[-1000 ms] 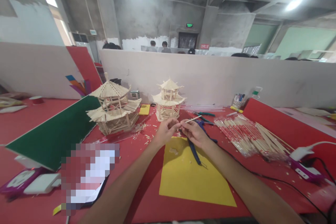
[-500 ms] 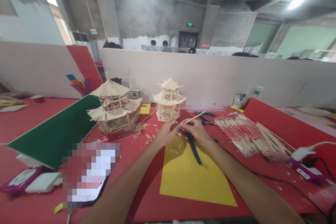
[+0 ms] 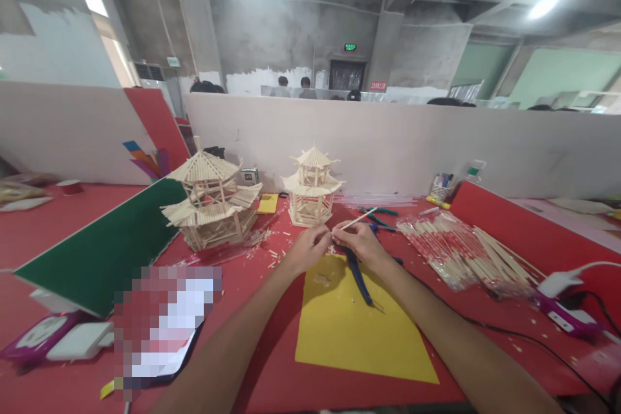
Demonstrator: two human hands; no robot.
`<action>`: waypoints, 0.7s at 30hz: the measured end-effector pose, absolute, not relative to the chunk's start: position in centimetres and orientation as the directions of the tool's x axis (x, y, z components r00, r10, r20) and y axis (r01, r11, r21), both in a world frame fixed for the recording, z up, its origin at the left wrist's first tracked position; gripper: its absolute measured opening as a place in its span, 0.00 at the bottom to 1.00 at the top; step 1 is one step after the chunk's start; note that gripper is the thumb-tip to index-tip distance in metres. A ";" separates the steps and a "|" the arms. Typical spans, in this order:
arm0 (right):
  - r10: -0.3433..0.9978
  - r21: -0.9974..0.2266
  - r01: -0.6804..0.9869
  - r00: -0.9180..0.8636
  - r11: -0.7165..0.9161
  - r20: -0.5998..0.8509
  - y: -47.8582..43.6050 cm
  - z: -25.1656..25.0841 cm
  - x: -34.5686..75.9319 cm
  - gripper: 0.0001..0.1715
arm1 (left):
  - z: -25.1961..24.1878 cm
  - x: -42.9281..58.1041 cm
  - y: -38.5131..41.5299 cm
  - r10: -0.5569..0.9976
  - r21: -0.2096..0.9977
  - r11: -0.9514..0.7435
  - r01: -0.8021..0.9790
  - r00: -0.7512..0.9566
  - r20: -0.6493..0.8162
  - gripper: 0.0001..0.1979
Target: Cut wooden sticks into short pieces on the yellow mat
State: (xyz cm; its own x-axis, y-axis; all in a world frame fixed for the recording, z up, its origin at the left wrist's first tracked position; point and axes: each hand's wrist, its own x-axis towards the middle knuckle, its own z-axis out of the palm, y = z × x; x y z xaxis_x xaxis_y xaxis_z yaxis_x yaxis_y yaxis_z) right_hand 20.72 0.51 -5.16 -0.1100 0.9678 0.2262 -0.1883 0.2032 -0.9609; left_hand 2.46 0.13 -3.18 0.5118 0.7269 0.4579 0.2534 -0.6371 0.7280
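Observation:
My right hand (image 3: 363, 244) pinches a thin wooden stick (image 3: 363, 216) that slants up to the right past the fingers. Close against it, my left hand (image 3: 310, 248) has thumb and fingers pressed together near the stick's lower end; whatever they hold is too small to make out. Under the right hand lies a dark blue tool (image 3: 358, 281), apparently a glue gun, partly hidden, on a yellow sheet (image 3: 359, 346). Just beyond the hands stands a small two-tiered stick pagoda (image 3: 314, 184). A larger stick pagoda (image 3: 211, 197) is to its left.
Bundles of wooden sticks (image 3: 451, 249) in plastic lie right, near green-handled pliers (image 3: 385, 211) and a pen holder (image 3: 440, 187). A black cord (image 3: 485, 323) crosses the red table. Left are a green board (image 3: 107, 246), a blurred phone-like item (image 3: 167, 330) and a power strip (image 3: 41, 336).
The stick's upper end has shifted slightly left and down. Both hands stay close together in nearly the same place.

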 end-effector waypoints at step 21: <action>0.977 -0.959 -0.258 -0.140 0.120 0.160 0.2 -4.8 20.3 0.20 | -3.3 2.5 0.7 0.718 0.695 -0.668 0.268 0.480 0.505 0.14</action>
State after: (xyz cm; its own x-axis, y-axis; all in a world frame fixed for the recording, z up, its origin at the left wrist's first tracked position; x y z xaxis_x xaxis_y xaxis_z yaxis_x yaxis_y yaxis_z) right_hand 20.35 0.23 -4.80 -0.1401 0.9771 0.1604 -0.2579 0.1204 -0.9586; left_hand 2.46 0.71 -3.28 0.4797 0.7178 0.5046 0.2681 -0.6675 0.6947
